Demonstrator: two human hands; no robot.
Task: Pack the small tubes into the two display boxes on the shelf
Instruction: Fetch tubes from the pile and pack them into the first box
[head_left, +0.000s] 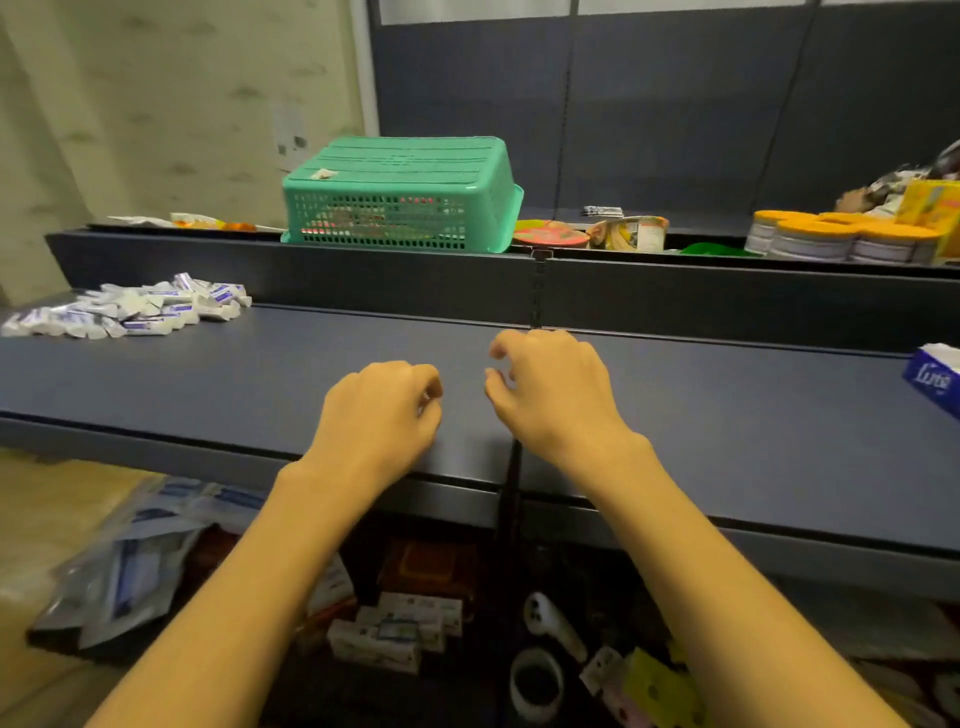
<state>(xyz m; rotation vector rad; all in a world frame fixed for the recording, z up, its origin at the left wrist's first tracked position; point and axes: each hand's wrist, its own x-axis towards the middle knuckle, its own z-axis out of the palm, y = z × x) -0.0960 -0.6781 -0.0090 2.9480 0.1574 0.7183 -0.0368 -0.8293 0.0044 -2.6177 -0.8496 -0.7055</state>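
— Where, and in what state? Small tubes heaped at shelf's far left; left hand and right hand mid-shelf, loosely curled, holding nothing.

— Handling? Probably light, slippery, loosely piled; best pinched across the body, few at once.

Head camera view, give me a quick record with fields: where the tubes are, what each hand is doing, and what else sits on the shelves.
tubes: small white tubes piled at the far left of the middle shelf
left hand: over the shelf, fingers loosely curled, holding nothing
right hand: beside it, also curled, holding nothing
display boxes: none identifiable
upper shelf: upturned green basket, orange-lidded jars
right edge: blue tissue box
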